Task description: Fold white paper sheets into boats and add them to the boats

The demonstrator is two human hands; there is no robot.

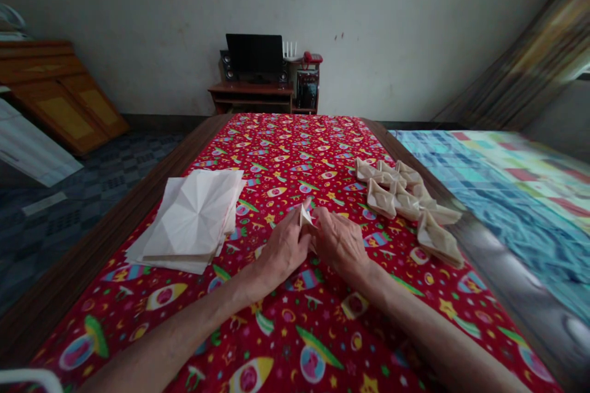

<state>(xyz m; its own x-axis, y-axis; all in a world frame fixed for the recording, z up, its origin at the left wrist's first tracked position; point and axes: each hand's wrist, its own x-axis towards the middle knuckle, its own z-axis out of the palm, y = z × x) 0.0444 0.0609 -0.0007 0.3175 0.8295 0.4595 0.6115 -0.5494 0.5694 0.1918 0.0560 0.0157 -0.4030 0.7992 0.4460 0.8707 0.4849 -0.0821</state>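
the step in hand looks to be the shaping of one small piece of paper (305, 216), held up between both hands over the middle of the red cloth (304, 331), on the near half of the table. the left hand (283, 247) pinches the piece between thumb and fingers, a pale point of it standing up out of the grip. the right hand (338, 239) comes in close against the other side with its fingers curled inward; their tips are hidden, so i cannot tell whether they pinch the paper or only press on it. to the left lies a stack of creased sheets (198, 212), the top one marked with folds spreading from its middle; to the right sits a cluster of folded pieces (395, 191), with one folded piece (437, 239) nearer the person. judging by these, the next move calls for a steady left grip while the right fingers work the folds, gently enough not to tear or crush the paper.
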